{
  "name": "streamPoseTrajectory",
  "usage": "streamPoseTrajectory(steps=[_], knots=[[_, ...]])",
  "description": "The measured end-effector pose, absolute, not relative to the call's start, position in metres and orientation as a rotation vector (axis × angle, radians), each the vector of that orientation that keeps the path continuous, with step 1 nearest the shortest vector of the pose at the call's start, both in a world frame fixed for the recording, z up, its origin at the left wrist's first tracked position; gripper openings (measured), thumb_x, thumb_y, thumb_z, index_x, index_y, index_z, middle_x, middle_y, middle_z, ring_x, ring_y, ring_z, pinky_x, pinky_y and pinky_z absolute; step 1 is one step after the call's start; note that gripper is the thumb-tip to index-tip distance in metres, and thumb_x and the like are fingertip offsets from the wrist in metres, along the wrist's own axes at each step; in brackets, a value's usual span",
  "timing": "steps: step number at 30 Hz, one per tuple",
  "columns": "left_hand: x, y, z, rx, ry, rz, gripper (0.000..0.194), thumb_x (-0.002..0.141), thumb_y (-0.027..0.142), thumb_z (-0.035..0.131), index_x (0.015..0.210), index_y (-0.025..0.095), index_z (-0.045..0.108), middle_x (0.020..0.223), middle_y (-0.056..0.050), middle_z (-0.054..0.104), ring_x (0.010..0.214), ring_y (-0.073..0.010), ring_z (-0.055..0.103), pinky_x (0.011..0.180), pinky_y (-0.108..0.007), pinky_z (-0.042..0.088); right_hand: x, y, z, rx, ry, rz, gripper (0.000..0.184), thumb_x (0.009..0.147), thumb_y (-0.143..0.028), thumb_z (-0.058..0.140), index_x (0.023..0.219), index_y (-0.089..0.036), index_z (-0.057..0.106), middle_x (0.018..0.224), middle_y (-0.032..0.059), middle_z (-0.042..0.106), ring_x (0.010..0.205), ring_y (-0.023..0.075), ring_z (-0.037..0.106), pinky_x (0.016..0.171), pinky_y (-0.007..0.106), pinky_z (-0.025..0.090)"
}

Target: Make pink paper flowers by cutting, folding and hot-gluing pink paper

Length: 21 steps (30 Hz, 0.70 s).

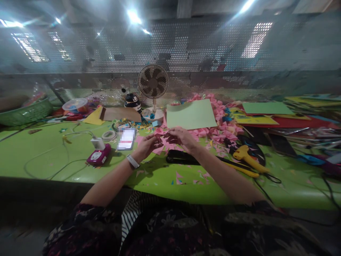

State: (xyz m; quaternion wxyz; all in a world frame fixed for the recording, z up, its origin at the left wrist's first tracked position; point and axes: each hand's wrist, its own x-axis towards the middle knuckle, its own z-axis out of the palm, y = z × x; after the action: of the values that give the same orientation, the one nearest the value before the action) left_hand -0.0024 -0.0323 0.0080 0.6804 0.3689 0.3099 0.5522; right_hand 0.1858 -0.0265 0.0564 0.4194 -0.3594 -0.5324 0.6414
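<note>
Both my hands meet over the green table [39, 156], pinching a small pink paper piece [165, 139] between them. My left hand [147, 144], with a white wristband, grips its left side with closed fingers. Fingers of my right hand [183, 138] are closed on its right side. Pink paper scraps [163, 147] lie just beneath. A black stapler-like tool [179, 157] lies under my right wrist. Behind my hands lie a light green paper sheet [190, 114] and a heap of folded pink paper flowers [223, 129].
A small desk fan [153, 83] stands at the back centre. A phone [126, 139], a tape roll [109, 135] and a magenta plug block [98, 155] lie left. A yellow glue gun [246, 156] and coloured paper stacks [269, 113] lie right. A green basket [26, 113] sits far left.
</note>
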Motion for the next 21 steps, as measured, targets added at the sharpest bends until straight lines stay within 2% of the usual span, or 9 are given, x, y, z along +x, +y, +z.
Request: streamPoseTrajectory(steps=[6,14,21], knots=[[-0.0042,-0.0308,0.0067,0.898,0.716,1.234,0.029,0.061,0.028,0.089,0.072,0.013,0.067,0.065,0.0,0.068,0.057,-0.0104,0.065,0.064,-0.025,0.058,0.1864,-0.0296,0.0606,-0.903,-1.359,1.565,0.015,0.088,-0.013,0.06,0.078,-0.017,0.07,0.076,0.002,0.074,0.067,0.0095,0.068,0.07,0.023,0.055],[-0.0036,-0.0324,0.0086,1.118,0.833,1.244,0.034,0.062,0.035,0.089,0.08,0.011,0.072,0.067,-0.002,0.07,0.057,-0.0096,0.065,0.063,-0.022,0.056,0.1887,-0.025,0.0611,-1.119,-1.492,1.357,0.02,0.084,-0.01,0.064,0.066,-0.016,0.066,0.065,0.0032,0.071,0.057,0.0097,0.064,0.059,0.022,0.053],[-0.0014,-0.037,0.0143,1.185,0.841,1.26,0.033,0.063,0.037,0.087,0.08,0.012,0.074,0.069,-0.003,0.071,0.059,-0.011,0.066,0.065,-0.024,0.057,0.1849,-0.0269,0.0601,-1.138,-1.589,1.361,0.015,0.084,-0.004,0.061,0.077,-0.016,0.067,0.069,0.0017,0.071,0.058,0.0098,0.065,0.06,0.023,0.054]])
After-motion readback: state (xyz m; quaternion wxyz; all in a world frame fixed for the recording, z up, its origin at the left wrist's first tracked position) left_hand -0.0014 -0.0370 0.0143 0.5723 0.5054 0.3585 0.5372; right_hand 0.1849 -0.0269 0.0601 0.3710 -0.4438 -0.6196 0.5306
